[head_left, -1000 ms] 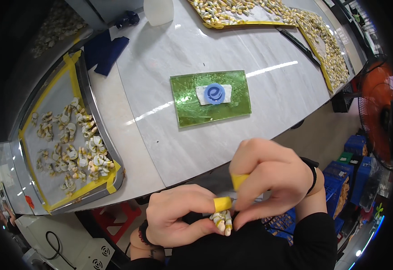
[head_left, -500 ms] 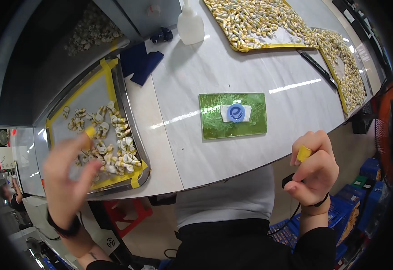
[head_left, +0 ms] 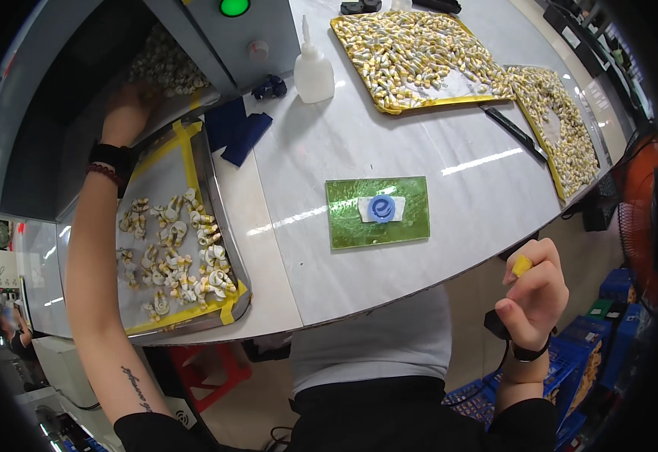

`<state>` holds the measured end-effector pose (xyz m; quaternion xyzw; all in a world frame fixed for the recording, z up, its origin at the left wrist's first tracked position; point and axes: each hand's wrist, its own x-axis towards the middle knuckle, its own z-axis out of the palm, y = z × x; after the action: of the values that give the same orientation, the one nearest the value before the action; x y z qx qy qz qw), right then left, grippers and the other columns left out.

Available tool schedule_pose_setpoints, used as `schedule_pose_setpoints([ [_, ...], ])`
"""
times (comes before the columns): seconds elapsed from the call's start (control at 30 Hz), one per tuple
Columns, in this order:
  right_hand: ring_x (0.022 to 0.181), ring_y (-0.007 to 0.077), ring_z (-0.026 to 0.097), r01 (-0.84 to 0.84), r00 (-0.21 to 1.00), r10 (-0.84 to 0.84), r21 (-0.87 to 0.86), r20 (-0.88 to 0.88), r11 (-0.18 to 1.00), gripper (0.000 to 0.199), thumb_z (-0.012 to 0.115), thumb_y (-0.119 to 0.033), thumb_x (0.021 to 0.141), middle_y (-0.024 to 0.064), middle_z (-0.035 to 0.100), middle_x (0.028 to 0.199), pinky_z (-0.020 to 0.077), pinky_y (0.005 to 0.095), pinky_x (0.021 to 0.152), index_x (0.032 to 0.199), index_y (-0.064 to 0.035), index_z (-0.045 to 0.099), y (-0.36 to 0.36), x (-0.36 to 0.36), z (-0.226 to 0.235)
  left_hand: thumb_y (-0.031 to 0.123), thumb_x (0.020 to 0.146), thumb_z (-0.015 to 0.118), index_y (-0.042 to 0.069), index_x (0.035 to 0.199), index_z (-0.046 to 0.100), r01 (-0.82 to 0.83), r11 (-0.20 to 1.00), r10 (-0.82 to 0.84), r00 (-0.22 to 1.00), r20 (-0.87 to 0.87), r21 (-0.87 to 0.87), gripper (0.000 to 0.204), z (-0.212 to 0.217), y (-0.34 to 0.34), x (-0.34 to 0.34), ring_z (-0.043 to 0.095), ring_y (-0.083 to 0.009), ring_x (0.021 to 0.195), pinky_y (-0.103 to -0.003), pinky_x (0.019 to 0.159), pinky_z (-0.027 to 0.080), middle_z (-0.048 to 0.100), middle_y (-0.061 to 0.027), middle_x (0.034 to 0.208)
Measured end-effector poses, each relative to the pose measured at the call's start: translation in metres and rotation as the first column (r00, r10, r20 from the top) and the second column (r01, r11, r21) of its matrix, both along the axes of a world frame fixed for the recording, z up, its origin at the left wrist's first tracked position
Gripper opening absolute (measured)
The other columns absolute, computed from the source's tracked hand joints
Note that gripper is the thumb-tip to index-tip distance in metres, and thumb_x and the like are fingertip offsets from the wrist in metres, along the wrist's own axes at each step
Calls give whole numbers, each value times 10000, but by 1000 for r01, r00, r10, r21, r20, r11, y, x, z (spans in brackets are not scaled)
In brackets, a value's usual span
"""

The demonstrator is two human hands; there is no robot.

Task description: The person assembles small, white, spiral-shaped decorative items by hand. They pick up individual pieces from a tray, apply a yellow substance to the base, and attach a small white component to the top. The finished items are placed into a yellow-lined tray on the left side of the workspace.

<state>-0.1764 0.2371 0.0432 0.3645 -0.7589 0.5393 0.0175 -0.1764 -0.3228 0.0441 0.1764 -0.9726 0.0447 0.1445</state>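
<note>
My left hand (head_left: 131, 105) reaches inside a grey box-shaped machine (head_left: 193, 45), beside a heap of small whitish pieces (head_left: 169, 64); its fingers are dim and blurred. Under that forearm, a metal tray (head_left: 232, 252) edged with yellow tape holds several white-and-yellow pieces (head_left: 186, 282). My right hand (head_left: 534, 294) hovers off the table's front edge, fingers curled, a yellow wrap (head_left: 522, 265) on one finger. Whether it holds anything is hidden. A black cabled part (head_left: 497, 324) shows behind its thumb. Between the hands, a green plate (head_left: 412, 230) carries a round blue piece (head_left: 381, 209) on a white strip.
A white squeeze bottle (head_left: 315, 75) stands at the back, near dark blue cloth pieces (head_left: 247, 139). Two yellow-edged trays (head_left: 438, 104) full of small pieces lie at the back right, with a black bar-shaped tool (head_left: 516, 134) alongside. Blue crates (head_left: 617, 324) stand below right.
My left hand has moved from over the metal tray, forward into the grey machine. My right hand has shifted slightly, still curled. The view has tilted, showing a green light on the machine.
</note>
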Motion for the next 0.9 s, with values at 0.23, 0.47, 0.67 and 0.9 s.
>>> schedule_pose_setpoints([
  [0.23, 631, 167, 473, -68, 979, 87, 108, -182, 992, 235, 768, -73, 613, 65, 468, 755, 367, 257, 552, 693, -84, 547, -20, -12, 25, 271, 810, 619, 78, 1043, 628, 20, 990, -18, 1000, 21, -137, 303, -3, 4, 2, 598, -364, 942, -431, 815, 478, 621, -186, 1043],
  [0.47, 637, 182, 510, -142, 937, 201, 211, -287, 967, 225, 761, -14, 601, 59, 519, 733, 392, 276, 528, 688, -74, 562, -44, -15, 50, 284, 787, 640, 54, 1054, 618, -92, 996, 92, 995, 35, -15, 353, 5, 8, -6, 590, -360, 971, -414, 845, 466, 623, -191, 1038],
  [0.67, 644, 192, 524, 95, 871, 143, 447, -469, 889, 163, 664, -50, 706, 76, 558, 737, 403, 293, 582, 811, -12, 545, -65, -82, 73, 196, 826, 648, -43, 969, 621, 179, 944, -167, 984, -64, 278, 280, 67, 72, 52, 599, -176, 785, -291, 715, 470, 634, -105, 862],
  [0.9, 656, 250, 608, 104, 920, 204, 710, -334, 696, 197, 659, -113, 775, 145, 625, 717, 466, 337, 614, 926, 9, 630, -103, -215, 11, 163, 840, 630, 26, 947, 589, 375, 442, -699, 713, 51, 815, 179, 97, 237, 138, 605, -210, 732, -305, 611, 465, 593, -90, 817],
])
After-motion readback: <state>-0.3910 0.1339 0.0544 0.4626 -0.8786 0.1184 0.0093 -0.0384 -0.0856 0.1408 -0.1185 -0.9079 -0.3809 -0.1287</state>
